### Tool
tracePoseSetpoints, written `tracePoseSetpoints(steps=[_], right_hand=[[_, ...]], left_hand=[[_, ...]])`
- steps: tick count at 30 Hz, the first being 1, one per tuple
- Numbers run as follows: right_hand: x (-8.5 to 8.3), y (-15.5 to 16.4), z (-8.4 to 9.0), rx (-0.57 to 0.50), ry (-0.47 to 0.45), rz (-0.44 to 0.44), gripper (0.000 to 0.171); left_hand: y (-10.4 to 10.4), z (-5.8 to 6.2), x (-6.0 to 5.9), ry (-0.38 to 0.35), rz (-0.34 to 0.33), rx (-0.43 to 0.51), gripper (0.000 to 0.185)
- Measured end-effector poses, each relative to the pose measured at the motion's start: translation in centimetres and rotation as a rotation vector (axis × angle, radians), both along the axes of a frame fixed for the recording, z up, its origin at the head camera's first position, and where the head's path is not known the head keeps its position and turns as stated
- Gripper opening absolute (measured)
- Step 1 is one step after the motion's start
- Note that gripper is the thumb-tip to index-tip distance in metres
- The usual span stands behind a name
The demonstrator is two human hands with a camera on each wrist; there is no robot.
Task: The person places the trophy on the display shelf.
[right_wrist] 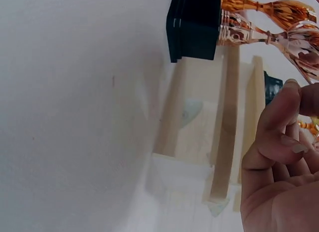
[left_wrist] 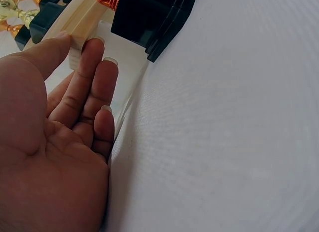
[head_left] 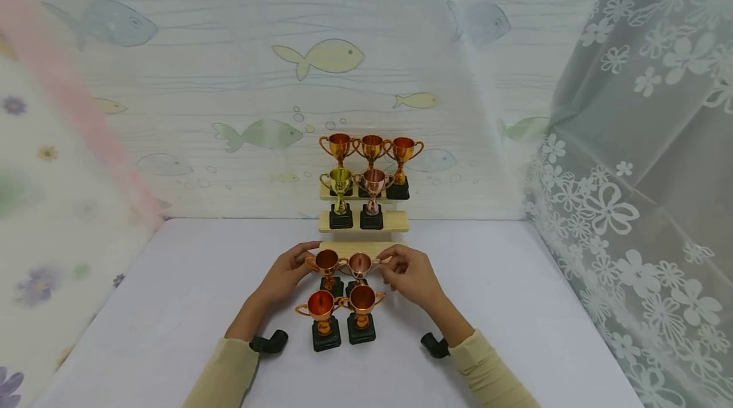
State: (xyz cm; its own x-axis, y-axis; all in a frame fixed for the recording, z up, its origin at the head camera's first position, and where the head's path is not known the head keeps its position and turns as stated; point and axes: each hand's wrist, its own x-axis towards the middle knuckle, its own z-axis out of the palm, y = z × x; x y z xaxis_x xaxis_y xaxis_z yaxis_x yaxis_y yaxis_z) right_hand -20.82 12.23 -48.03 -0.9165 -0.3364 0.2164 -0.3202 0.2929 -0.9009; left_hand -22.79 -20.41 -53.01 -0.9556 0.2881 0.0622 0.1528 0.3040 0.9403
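A stepped wooden stand [head_left: 392,222] holds small trophies on black bases: three on the top step, two on the middle one. On the lowest step stand a copper trophy [head_left: 327,262] and a rose trophy [head_left: 360,263]. My left hand [head_left: 310,256] pinches the copper trophy's left handle, my right hand [head_left: 385,261] the rose trophy's right handle. Two more copper trophies [head_left: 321,306] [head_left: 363,299] stand on the table just in front. In the left wrist view my left hand [left_wrist: 79,42] lies by the stand [left_wrist: 124,57]. In the right wrist view my right hand [right_wrist: 294,117] curls near a trophy cup [right_wrist: 301,52].
The white table [head_left: 172,306] meets a fish-patterned backdrop [head_left: 321,58] behind the stand. A lace curtain [head_left: 641,191] hangs along the right side and a flowered cloth [head_left: 51,204] along the left. Black wrist mounts [head_left: 269,341] [head_left: 435,345] sit on both sleeves.
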Motion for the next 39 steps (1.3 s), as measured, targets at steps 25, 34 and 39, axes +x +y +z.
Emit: tracePoseSetpoints(steps=[25,34,39], right_hand=[[1.0,-2.4,-1.4,0.075,-0.002,0.144,0.022],[1.1,-2.9,-1.6,0.108,0.04,0.091,0.02],[1.1,-3.0,-1.5,0.086,0.024,0.093,0.016]], left_hand=[[0.0,0.0,0.1,0.035,-0.008,-0.024,0.051],[0.1,0.1,-0.1,0.006,-0.006,-0.017,0.052],[-0.1,-0.3,-0.2,0.012,-0.012,-0.02,0.052]])
